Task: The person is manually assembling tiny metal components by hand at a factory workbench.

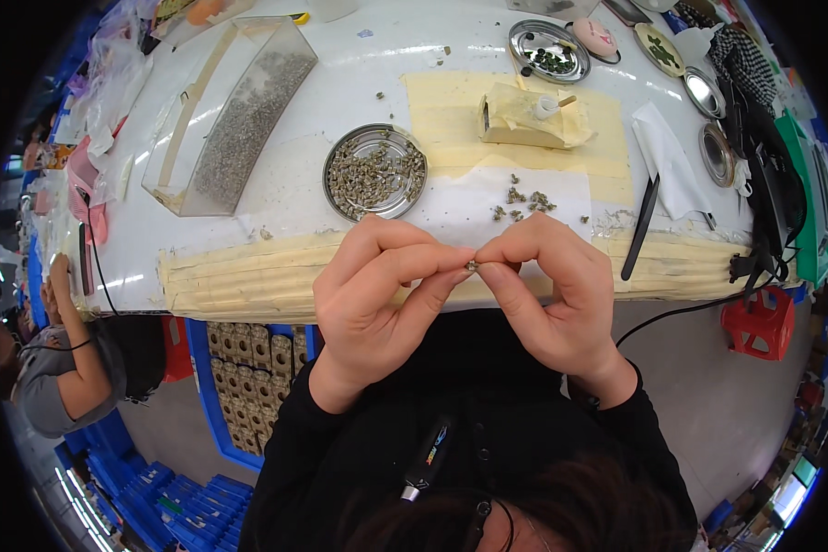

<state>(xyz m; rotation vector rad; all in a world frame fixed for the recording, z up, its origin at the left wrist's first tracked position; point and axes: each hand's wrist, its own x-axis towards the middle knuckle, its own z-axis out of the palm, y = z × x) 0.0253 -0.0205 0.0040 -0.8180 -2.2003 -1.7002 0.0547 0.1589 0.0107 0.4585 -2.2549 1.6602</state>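
- Nearest me: my left hand (373, 299) and right hand (552, 294) meet fingertip to fingertip over the front edge of the white table (340, 83). Between them sits a small grey part (471, 266), pinched from both sides.
- Left hand: thumb and forefinger closed on the part, the other fingers curled loosely behind. Right hand: much the same, thumb and first fingers closed on the part's other side (I cannot tell which hand bears most of it; the piece is too small).
- Just under the hands, the table's front edge is wrapped in strips of yellowish tape (239, 271).
- Just beyond the right hand: a sheet of white paper (488, 202) with a loose scatter of small grey parts (524, 201) on it.
- Beyond the left hand: a round metal dish (374, 172) full of the same small pieces.
- Further back, right of the dish: a taped-over block (529, 120) on a yellowish mat.
- Right side: a black tool (641, 228) lying beside a folded white cloth (667, 156).
- Left side: a long clear tray (235, 115) holding grey granules.
- Far edge: another metal dish (549, 51) with dark bits in it.
- Low left, below table level: another person (69, 368), and blue crates (239, 377).
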